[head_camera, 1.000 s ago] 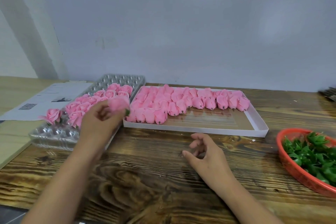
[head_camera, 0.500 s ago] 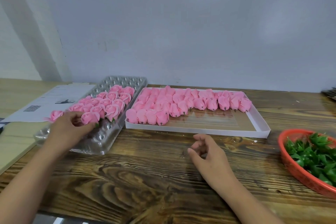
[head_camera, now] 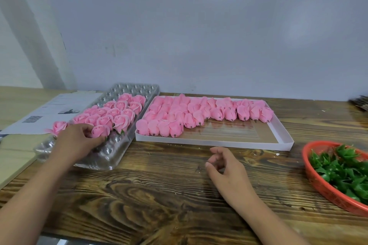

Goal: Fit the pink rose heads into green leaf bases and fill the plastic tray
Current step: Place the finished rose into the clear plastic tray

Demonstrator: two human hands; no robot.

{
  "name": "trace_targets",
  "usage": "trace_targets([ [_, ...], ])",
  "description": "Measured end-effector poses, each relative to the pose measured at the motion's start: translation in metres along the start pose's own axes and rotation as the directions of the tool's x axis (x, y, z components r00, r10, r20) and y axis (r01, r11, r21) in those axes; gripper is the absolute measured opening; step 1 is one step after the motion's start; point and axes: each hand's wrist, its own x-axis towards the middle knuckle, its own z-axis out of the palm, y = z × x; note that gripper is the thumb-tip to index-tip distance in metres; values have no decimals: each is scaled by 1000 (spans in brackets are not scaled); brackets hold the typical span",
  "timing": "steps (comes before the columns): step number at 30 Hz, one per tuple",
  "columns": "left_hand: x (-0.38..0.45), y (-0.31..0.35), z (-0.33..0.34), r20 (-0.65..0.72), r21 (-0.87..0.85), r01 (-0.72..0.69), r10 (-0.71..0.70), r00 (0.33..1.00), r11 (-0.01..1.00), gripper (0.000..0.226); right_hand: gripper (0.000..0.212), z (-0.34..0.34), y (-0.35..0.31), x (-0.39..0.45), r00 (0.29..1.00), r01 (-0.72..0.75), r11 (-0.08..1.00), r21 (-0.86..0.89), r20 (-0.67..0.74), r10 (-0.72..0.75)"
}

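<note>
1. Since a second ago, the left hand (head_camera: 76,143) has carried its pink rose head with green leaf base (head_camera: 100,131) from mid-air down onto the clear plastic cavity tray (head_camera: 111,157); its fingers pinch the rose at the near edge of the filled rows.
2. Meanwhile the right hand (head_camera: 227,171) has barely shifted: it rests on the dark wooden table (head_camera: 159,195), fingers loosely curled and empty.
3. Loose pink rose heads (head_camera: 199,115) lie in rows in the shallow white cardboard box (head_camera: 282,137), just right of the tray.
4. Green leaf bases (head_camera: 342,169) fill the red plastic basket (head_camera: 318,183) at the right edge.
5. Printed paper sheets (head_camera: 51,109) lie left of the tray.
</note>
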Motion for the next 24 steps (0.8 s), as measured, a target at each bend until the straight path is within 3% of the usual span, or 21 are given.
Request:
trace_targets([
  [19, 1, -3, 3, -6, -8, 10, -10, 1000, 1000, 61, 34, 0, 4, 1, 1000, 20, 999, -28, -2, -20],
  [24, 2, -2, 2, -35, 10, 8, -8, 999, 1000, 27, 34, 1, 3, 1, 1000, 13, 999, -32, 1, -13],
])
